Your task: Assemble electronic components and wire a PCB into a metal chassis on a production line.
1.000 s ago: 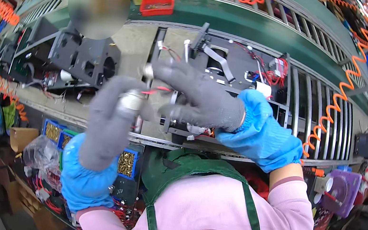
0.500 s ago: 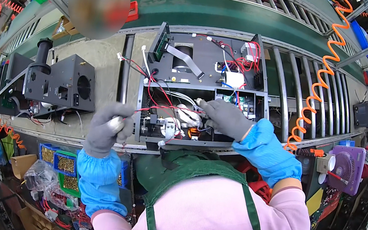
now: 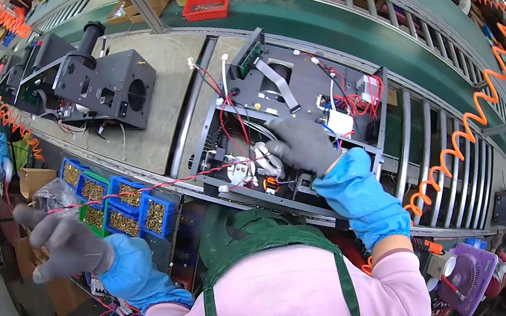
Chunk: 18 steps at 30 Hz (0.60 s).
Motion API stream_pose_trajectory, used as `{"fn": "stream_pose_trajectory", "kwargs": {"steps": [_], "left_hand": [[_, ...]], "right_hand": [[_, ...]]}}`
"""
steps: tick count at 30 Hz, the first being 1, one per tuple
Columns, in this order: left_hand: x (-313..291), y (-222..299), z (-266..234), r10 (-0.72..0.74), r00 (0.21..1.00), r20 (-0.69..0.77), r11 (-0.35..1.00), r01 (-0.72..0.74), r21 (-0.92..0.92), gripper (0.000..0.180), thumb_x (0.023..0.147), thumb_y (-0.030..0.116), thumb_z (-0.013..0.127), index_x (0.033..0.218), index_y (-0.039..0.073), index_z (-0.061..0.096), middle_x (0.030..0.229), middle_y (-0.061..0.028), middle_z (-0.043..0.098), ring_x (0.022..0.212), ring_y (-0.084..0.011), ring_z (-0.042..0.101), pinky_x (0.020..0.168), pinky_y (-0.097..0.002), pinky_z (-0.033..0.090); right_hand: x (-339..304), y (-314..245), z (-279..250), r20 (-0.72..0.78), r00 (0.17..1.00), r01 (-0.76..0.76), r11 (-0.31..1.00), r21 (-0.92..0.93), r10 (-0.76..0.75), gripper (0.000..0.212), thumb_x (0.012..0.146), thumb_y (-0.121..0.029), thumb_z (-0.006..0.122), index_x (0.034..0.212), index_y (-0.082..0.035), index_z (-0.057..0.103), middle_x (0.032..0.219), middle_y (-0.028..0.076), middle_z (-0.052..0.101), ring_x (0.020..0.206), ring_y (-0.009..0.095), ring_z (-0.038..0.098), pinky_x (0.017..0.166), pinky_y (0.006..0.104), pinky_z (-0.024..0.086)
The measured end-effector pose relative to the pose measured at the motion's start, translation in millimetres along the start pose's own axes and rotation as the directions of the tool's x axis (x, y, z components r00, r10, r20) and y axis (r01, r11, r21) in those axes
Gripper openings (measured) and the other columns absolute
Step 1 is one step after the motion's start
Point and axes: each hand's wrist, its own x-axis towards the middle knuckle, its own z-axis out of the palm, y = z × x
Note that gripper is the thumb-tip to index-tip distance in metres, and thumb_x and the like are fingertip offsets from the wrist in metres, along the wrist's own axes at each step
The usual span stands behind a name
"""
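A black metal chassis (image 3: 318, 203) lies open, wires and parts exposed. My right hand (image 3: 304, 145), in a grey glove, reaches over its front compartment, fingers curled round white wires (image 3: 259, 128); their grip is partly hidden. A white coiled bundle (image 3: 271, 163) sits below the thumb. My left hand (image 3: 70, 248), also gloved, is out at the lower left, its thumb apart from the fingers. A twisted red wire (image 3: 149, 186) stretches from the chassis to those fingers, which hold it, and its loose end rises beyond them. The chassis's rear panel carries a grey ribbon cable (image 3: 281, 86).
Blue and green bins (image 3: 154, 215) of small brass-coloured parts stand below the bench edge. Another black chassis (image 3: 104, 91) sits to the left. Metal rollers (image 3: 428, 159) and an orange coiled hose (image 3: 462, 135) are at right, near a purple fan (image 3: 466, 274). A red tray (image 3: 206, 6) lies behind.
My left hand has swung from the chassis's left side outward to the lower left, drawing the red wire out long. My right hand stays over the chassis, its fingers shifted slightly. The view has shifted.
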Motion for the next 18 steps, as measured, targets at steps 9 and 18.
{"fn": "stream_pose_trajectory", "kwargs": {"steps": [9,18], "left_hand": [[14,39,-56,0.316,0.948,-0.031,-0.451,0.179,0.875,0.035,0.1,0.021,0.045,0.121,-0.004,0.055,0.093,-0.0038,0.055,0.073,-0.0071,0.05,0.059,-0.0183,0.04],[-12,-37,-83,-0.589,0.675,-0.444,0.25,0.675,0.694,0.034,0.095,0.02,0.049,0.123,0.003,0.059,0.081,0.0003,0.054,0.065,-0.0075,0.047,0.058,-0.0227,0.038]], "right_hand": [[75,-33,0,0.011,0.804,0.517,0.69,-0.507,-0.595,0.037,0.074,-0.015,0.064,0.11,-0.019,0.062,0.104,0.003,0.058,0.101,0.022,0.057,0.074,0.0345,0.051],[112,-45,31,0.116,0.815,0.562,0.724,-0.401,-0.568,0.014,0.073,-0.024,0.069,0.077,-0.011,0.071,0.101,0.012,0.058,0.09,0.03,0.062,0.075,0.0396,0.052]]}}
